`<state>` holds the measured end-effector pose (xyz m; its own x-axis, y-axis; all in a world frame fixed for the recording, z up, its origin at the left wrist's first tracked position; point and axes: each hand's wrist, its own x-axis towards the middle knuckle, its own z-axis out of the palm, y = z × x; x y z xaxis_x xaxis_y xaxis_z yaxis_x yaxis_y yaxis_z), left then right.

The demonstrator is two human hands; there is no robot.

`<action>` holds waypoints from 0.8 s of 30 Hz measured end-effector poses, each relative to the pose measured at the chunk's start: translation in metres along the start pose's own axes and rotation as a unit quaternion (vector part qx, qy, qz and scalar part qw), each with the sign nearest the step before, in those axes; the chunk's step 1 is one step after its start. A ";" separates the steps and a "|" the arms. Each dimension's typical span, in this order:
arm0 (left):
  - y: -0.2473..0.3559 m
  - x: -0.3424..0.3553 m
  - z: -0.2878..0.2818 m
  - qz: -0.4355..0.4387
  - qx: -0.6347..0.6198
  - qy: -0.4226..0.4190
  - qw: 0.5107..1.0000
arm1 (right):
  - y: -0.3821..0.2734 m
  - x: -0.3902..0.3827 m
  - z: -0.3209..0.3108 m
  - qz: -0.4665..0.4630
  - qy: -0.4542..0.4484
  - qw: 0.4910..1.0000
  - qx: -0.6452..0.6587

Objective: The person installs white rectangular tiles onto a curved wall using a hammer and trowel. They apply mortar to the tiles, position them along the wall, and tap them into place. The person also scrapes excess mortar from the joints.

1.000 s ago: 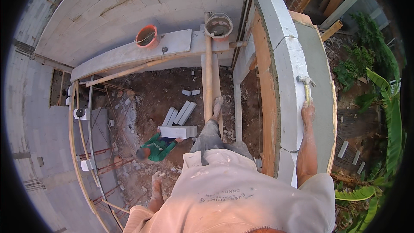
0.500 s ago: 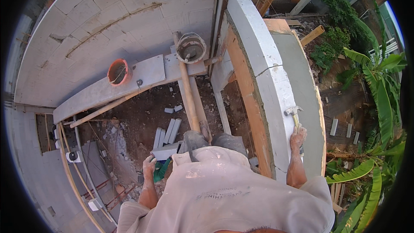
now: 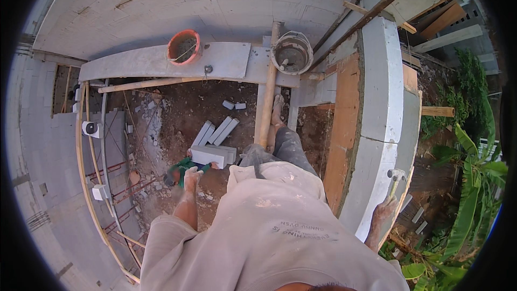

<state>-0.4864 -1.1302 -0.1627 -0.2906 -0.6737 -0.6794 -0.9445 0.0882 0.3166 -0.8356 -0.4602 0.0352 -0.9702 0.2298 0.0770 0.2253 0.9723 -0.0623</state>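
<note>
The right hand (image 3: 383, 211) is gripping a wooden-handled steel hammer (image 3: 396, 179) beside the grey block wall (image 3: 381, 91). The left hand (image 3: 191, 175) is hanging open, empty, away from the wall. Short, light taps probably suit best here.

Landmark: the grey plank (image 3: 161, 62) spanning the pit.
On the plank: an orange bucket (image 3: 183, 47) near its middle; a grey bucket (image 3: 292, 53) at its right end.
Below the plank: bare earth floor (image 3: 177, 108).
On the earth: stacked grey blocks (image 3: 214, 145); two small block pieces (image 3: 233, 105) nearer the plank.
</note>
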 end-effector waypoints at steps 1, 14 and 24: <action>0.000 0.001 0.007 0.006 -0.032 0.034 0.999 | -0.027 0.016 0.009 -0.056 0.058 0.996 0.028; 0.195 0.062 -0.028 0.024 -0.055 0.123 0.991 | -0.350 0.174 0.149 -0.206 -0.450 0.865 0.088; 0.153 0.009 0.030 -0.167 -0.196 0.032 0.966 | -0.449 0.219 0.208 -0.214 -0.541 0.813 -0.019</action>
<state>-0.6376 -1.1002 -0.1403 0.0426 -0.6620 -0.7483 -0.8496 -0.4181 0.3216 -1.1677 -0.8558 -0.1268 -0.4670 -0.2820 -0.8381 -0.1701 0.9587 -0.2279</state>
